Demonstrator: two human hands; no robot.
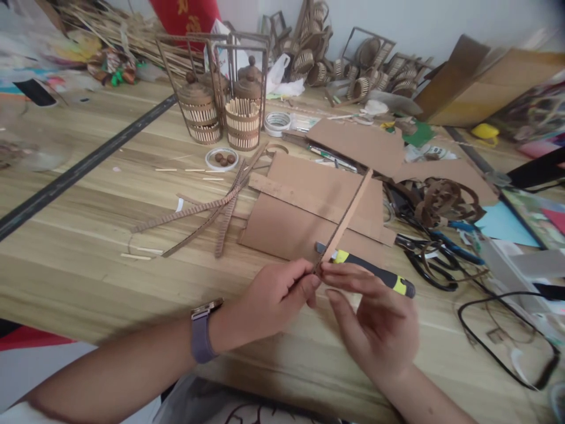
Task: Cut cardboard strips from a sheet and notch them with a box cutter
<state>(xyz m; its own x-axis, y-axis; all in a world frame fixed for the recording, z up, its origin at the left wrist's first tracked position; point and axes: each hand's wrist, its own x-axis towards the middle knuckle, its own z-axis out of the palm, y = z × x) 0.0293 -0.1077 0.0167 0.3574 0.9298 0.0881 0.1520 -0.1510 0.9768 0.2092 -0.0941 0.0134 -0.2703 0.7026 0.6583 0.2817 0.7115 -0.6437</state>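
My left hand [273, 300], a watch on its wrist, is closed with thumb and fingers pinching the near end of a narrow corrugated cardboard strip [348, 215]. The strip slants up and away to the right. My right hand [384, 324] is beside it, fingers stretched out and touching the strip near the pinched end, thumb apart. Behind the right fingers lies a black and lime utility knife [375, 268]. Flat brown cardboard pieces [282, 221] lie beyond the hands. Several loose ribbed cardboard strips [189, 212] cross each other on the table to the left.
Framed lantern-like models [198, 112] and an unfinished slatted cup [242, 123] stand at the back, near a small dish of brown balls [212, 160]. Black-handled scissors [432, 265], coiled brown strips [450, 200] and a black cable [468, 335] lie right. A cardboard box [485, 88] stands behind.
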